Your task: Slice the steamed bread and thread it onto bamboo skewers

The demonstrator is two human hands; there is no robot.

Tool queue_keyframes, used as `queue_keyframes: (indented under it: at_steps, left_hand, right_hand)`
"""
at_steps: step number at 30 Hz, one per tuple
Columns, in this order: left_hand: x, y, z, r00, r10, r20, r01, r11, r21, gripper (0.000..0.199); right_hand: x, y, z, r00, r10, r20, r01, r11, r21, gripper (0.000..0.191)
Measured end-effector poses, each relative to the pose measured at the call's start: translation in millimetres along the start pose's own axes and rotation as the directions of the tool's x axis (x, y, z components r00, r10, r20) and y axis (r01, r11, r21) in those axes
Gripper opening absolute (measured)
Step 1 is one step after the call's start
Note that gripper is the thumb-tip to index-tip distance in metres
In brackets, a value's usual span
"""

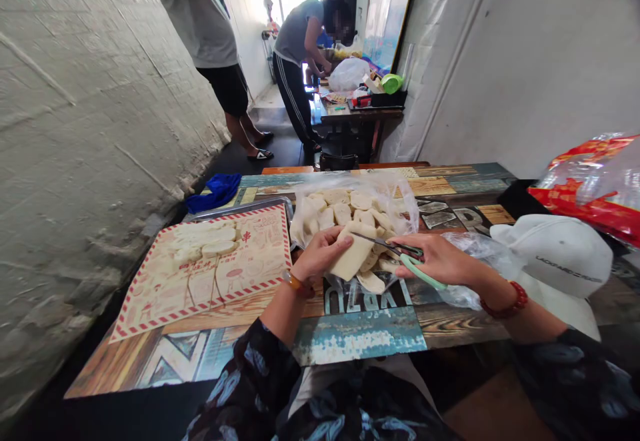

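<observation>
My left hand [324, 254] pinches a flat, pale slice of food [353, 256] that looks like bread or steamed bun, above the near side of a clear plastic bag [406, 204]. Inside the bag lies a heap of similar pale slices [345, 208]. My right hand [440, 259] grips scissors [414, 264] with a mint-green handle. Their dark blades point left and lie across the upper part of the slice. Whether the blades are parted is too small to tell. To the left, several pale pieces on thin sticks [219, 246] rest on a printed paper sheet [260, 254].
A metal tray edge [240, 209] shows behind the sheet, with a blue cloth [216, 191] beyond it. At right are a white cap [553, 254], crumpled clear plastic [487, 254] and a red-printed bag [590, 194]. One person [305, 48] bends over a far table; another person [215, 34] stands at left.
</observation>
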State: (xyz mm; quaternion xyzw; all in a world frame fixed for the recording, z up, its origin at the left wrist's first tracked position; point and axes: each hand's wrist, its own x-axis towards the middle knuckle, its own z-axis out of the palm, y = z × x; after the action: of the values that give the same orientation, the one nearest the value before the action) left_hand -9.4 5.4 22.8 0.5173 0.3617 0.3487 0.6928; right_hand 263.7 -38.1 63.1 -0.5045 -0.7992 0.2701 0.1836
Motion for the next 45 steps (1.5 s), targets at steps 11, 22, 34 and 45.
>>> queue_keyframes:
  at_steps: [11, 22, 34, 45]
  left_hand:
    - [1.3, -3.9, -1.6, 1.000, 0.017, -0.018, -0.016, 0.999, 0.035, 0.061]
    - [2.3, -5.5, -4.9, 0.999, 0.009, -0.049, -0.006, 0.999, 0.049, 0.055]
    - [3.5, -3.7, -4.1, 0.994, 0.107, -0.036, -0.110, 0.989, -0.094, 0.061]
    - [5.4, -6.1, 0.8, 0.985, 0.149, -0.082, -0.160, 0.974, -0.159, 0.065]
  right_hand:
    - [22.8, -8.6, 2.9, 0.999, -0.005, 0.038, 0.005, 1.000, 0.008, 0.057]
    - [19.8, -0.1, 11.1, 0.998, -0.065, 0.000, 0.065, 0.998, 0.002, 0.039]
    - [5.8, 2.7, -2.8, 0.992, 0.042, -0.120, -0.036, 0.998, 0.048, 0.054]
    - [-25.8, -1.0, -14.4, 0.986, -0.131, -0.107, 0.102, 0.966, -0.236, 0.072]
